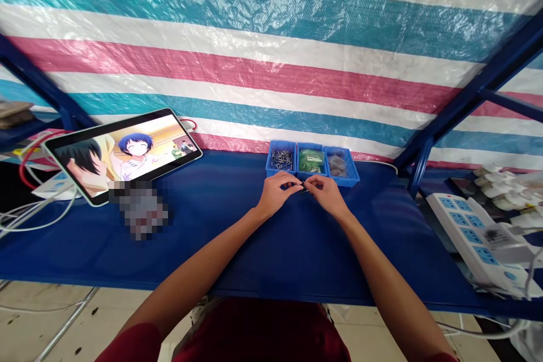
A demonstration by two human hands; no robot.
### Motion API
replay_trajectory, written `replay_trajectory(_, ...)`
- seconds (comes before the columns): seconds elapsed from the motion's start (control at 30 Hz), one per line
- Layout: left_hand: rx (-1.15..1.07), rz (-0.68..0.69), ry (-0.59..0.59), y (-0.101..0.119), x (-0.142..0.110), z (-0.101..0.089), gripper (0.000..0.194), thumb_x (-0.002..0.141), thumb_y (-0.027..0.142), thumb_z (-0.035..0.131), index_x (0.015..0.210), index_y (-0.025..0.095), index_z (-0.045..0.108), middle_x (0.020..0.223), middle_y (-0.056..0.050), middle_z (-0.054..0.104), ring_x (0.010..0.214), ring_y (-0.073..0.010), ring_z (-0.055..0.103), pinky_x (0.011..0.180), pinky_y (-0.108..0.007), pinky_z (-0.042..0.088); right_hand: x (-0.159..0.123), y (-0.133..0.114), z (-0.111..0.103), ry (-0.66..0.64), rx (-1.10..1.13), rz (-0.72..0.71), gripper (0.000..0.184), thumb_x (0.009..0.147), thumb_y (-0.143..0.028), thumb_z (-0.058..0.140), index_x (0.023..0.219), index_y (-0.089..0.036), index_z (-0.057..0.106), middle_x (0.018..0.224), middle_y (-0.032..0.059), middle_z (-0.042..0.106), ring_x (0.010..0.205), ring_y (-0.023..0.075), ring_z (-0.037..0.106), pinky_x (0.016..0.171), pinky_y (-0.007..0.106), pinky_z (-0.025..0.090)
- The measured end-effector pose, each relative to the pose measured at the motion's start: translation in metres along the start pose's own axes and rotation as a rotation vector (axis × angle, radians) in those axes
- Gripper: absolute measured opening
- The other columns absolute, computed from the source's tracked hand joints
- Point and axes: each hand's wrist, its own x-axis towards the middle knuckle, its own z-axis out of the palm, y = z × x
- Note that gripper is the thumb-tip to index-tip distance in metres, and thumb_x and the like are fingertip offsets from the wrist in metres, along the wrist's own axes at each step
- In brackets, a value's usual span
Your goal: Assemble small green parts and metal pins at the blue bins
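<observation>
My left hand (275, 192) and my right hand (326, 193) meet above the blue table, their fingertips pinched close together. Between them is a small dark piece (302, 184), too tiny to name, and a thin bit shows just below it. Both hands seem to grip it. Right behind my hands stand three blue bins side by side. The left bin (280, 172) holds many small metal pins or screws (283, 158). Green packets (311, 159) fill the middle bin, and greyish clear plastic pieces (337, 165) lie in the right bin (348, 181).
A tablet (99, 197) playing a cartoon leans at the left, with cables beside it. A blurred-out object (144, 212) lies in front of it. At the right is a white power strip (470, 232). Blue metal posts (419, 167) and a striped plastic sheet (271, 70) close off the back.
</observation>
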Motion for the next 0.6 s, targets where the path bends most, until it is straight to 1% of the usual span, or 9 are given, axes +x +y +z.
replay_trajectory(0.17, 0.024, 0.008, 0.006, -0.005, -0.001, 0.0, 0.021, 0.087, 0.037, 0.063, 0.089, 0.021, 0.077, 0.085, -0.006, 0.068, 0.079, -0.0161, 0.063, 0.074, -0.029, 0.051, 0.0, -0.003, -0.003, 0.045, -0.045, 0.03, 0.026, 0.075, -0.042, 0.055, 0.07, -0.018, 0.063, 0.06, 0.0012, 0.059, 0.055, 0.015, 0.052, 0.053, 0.026, 0.039)
replay_trajectory(0.27, 0.102, 0.033, -0.038, -0.01, -0.002, 0.0, 0.025, 0.091, 0.036, 0.058, 0.093, 0.021, 0.077, 0.085, -0.006, 0.067, 0.079, -0.0158, 0.062, 0.073, -0.029, 0.051, -0.001, -0.004, -0.004, 0.043, -0.055, 0.05, 0.026, 0.075, -0.042, 0.054, 0.069, -0.018, 0.063, 0.059, 0.0012, 0.059, 0.054, 0.0151, 0.051, 0.052, 0.026, 0.038)
replay_trajectory(0.33, 0.131, 0.03, -0.068, -0.011, -0.003, 0.0, 0.025, 0.093, 0.035, 0.055, 0.097, 0.021, 0.076, 0.086, -0.006, 0.069, 0.08, -0.0162, 0.062, 0.075, -0.03, 0.051, -0.001, -0.005, -0.004, 0.046, -0.054, 0.052, 0.026, 0.075, -0.042, 0.055, 0.069, -0.018, 0.063, 0.059, 0.0012, 0.058, 0.054, 0.0151, 0.051, 0.052, 0.026, 0.037)
replay_trajectory(0.43, 0.088, -0.019, -0.071, -0.007, -0.003, -0.001, 0.025, 0.093, 0.03, 0.054, 0.104, 0.021, 0.074, 0.093, -0.007, 0.072, 0.086, -0.0174, 0.065, 0.082, -0.031, 0.052, -0.002, -0.005, -0.004, 0.049, -0.051, 0.05, 0.026, 0.075, -0.042, 0.055, 0.07, -0.018, 0.063, 0.058, 0.001, 0.058, 0.053, 0.0147, 0.05, 0.051, 0.026, 0.037)
replay_trajectory(0.53, 0.011, -0.09, -0.083, -0.001, -0.001, -0.004, 0.025, 0.091, 0.026, 0.056, 0.108, 0.02, 0.073, 0.099, -0.007, 0.073, 0.088, -0.0179, 0.067, 0.083, -0.031, 0.053, -0.002, -0.005, -0.004, 0.047, -0.043, 0.057, 0.026, 0.075, -0.042, 0.055, 0.069, -0.018, 0.062, 0.057, 0.0006, 0.057, 0.053, 0.0147, 0.05, 0.052, 0.026, 0.037)
replay_trajectory(0.6, -0.023, -0.12, -0.101, 0.001, 0.001, -0.005, 0.025, 0.09, 0.027, 0.056, 0.107, 0.019, 0.073, 0.102, -0.008, 0.072, 0.091, -0.0187, 0.067, 0.083, -0.031, 0.053, -0.001, -0.005, -0.004, 0.052, -0.038, 0.065, 0.025, 0.074, -0.042, 0.056, 0.069, -0.018, 0.062, 0.057, 0.0004, 0.058, 0.053, 0.0149, 0.051, 0.053, 0.026, 0.038)
